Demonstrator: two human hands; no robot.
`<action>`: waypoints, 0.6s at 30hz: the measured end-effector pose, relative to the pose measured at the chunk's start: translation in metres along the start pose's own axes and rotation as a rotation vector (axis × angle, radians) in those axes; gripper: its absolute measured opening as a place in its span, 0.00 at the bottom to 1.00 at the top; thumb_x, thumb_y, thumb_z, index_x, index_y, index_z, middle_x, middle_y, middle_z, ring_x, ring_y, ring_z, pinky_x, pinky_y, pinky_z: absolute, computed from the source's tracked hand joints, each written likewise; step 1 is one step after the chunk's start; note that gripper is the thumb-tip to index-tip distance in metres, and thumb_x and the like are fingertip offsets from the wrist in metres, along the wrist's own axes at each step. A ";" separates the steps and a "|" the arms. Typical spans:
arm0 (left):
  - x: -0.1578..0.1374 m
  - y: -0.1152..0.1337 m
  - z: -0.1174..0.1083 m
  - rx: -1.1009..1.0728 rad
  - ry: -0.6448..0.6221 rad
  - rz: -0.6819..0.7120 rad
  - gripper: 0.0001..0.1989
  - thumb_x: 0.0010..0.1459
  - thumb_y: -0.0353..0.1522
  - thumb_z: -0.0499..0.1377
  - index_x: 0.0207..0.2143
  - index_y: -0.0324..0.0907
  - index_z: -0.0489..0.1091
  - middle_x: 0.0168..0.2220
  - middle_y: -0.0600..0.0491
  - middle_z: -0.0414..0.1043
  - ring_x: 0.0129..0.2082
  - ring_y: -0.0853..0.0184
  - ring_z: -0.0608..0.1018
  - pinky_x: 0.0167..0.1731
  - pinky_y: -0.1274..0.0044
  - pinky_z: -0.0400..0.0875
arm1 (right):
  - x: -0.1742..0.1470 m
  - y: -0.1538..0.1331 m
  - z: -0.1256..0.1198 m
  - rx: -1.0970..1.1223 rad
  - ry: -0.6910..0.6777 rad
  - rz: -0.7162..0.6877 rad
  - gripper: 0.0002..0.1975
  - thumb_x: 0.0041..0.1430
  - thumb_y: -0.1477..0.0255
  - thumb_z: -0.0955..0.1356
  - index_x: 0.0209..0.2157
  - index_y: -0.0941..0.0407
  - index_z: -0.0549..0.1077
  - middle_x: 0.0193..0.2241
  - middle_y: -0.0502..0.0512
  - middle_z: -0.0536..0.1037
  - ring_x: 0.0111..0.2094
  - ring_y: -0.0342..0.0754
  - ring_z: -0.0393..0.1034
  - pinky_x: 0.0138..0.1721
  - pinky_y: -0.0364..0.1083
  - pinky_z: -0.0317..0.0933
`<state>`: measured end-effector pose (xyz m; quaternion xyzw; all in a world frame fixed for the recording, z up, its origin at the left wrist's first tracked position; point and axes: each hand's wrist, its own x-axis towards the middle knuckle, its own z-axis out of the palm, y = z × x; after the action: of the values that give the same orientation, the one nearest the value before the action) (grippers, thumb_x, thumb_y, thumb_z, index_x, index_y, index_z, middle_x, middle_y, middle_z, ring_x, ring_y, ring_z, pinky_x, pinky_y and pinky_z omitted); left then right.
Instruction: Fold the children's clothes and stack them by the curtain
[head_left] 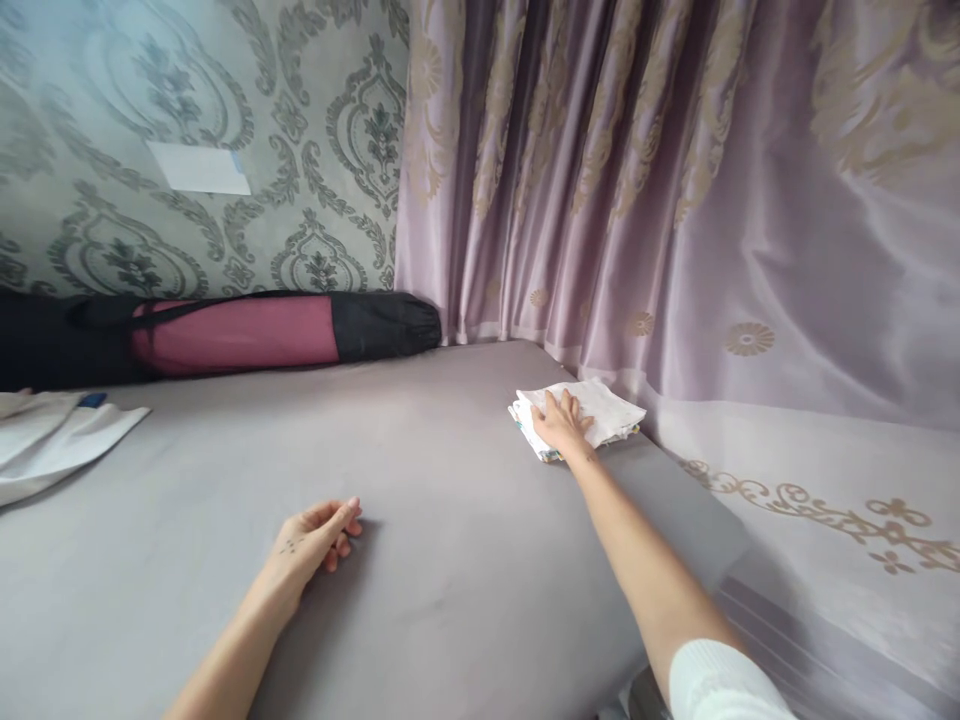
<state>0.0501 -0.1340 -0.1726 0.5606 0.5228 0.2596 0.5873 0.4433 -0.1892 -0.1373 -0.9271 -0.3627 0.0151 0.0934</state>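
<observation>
My right hand (pixel 562 420) lies on top of a stack of folded white cloths (pixel 611 408), its fingers spread flat across the upper layer. Coloured bits of fabric show along the stack's lower edges. Over the grey sheet (pixel 427 440), at the lower centre left, is my left hand (pixel 319 535). Its fingers are curled in with the thumb against them, and nothing shows in them. A white cloth item (pixel 60 440) with a small blue patch lies flat at the far left, apart from both hands.
A long black and maroon bag (pixel 240 335) lies along the back edge against the patterned wall (pixel 322 150). Mauve curtains (pixel 637 200) hang down the right side, close behind the cloth stack. The surface's edge runs down on the right.
</observation>
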 end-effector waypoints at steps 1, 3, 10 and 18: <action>0.000 -0.001 0.000 -0.008 -0.003 0.001 0.30 0.37 0.58 0.64 0.25 0.39 0.71 0.20 0.55 0.69 0.16 0.74 0.64 0.17 0.79 0.60 | -0.004 -0.004 0.002 -0.004 0.000 -0.015 0.30 0.66 0.58 0.52 0.66 0.52 0.52 0.69 0.64 0.42 0.68 0.62 0.33 0.60 0.73 0.34; 0.000 -0.003 -0.001 -0.020 -0.014 0.001 0.29 0.38 0.57 0.64 0.26 0.39 0.71 0.20 0.55 0.69 0.16 0.74 0.64 0.17 0.80 0.60 | -0.011 -0.009 0.008 -0.026 0.014 -0.034 0.29 0.67 0.59 0.51 0.66 0.51 0.53 0.69 0.63 0.43 0.68 0.62 0.33 0.60 0.73 0.33; -0.002 0.001 0.001 -0.039 -0.017 0.006 0.29 0.37 0.57 0.65 0.25 0.39 0.70 0.20 0.56 0.69 0.17 0.73 0.65 0.17 0.80 0.60 | -0.019 -0.012 0.020 -0.134 0.112 -0.042 0.27 0.68 0.60 0.51 0.65 0.50 0.55 0.68 0.62 0.47 0.68 0.61 0.34 0.60 0.71 0.31; 0.000 0.001 0.002 -0.082 -0.010 -0.010 0.30 0.33 0.56 0.66 0.26 0.39 0.70 0.21 0.55 0.70 0.17 0.74 0.66 0.16 0.81 0.60 | -0.025 -0.016 0.021 -0.133 0.109 -0.056 0.28 0.66 0.66 0.56 0.66 0.54 0.54 0.68 0.63 0.48 0.68 0.60 0.35 0.62 0.68 0.33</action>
<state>0.0525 -0.1344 -0.1716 0.5347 0.5117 0.2751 0.6137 0.4120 -0.1917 -0.1559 -0.9201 -0.3832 -0.0620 0.0517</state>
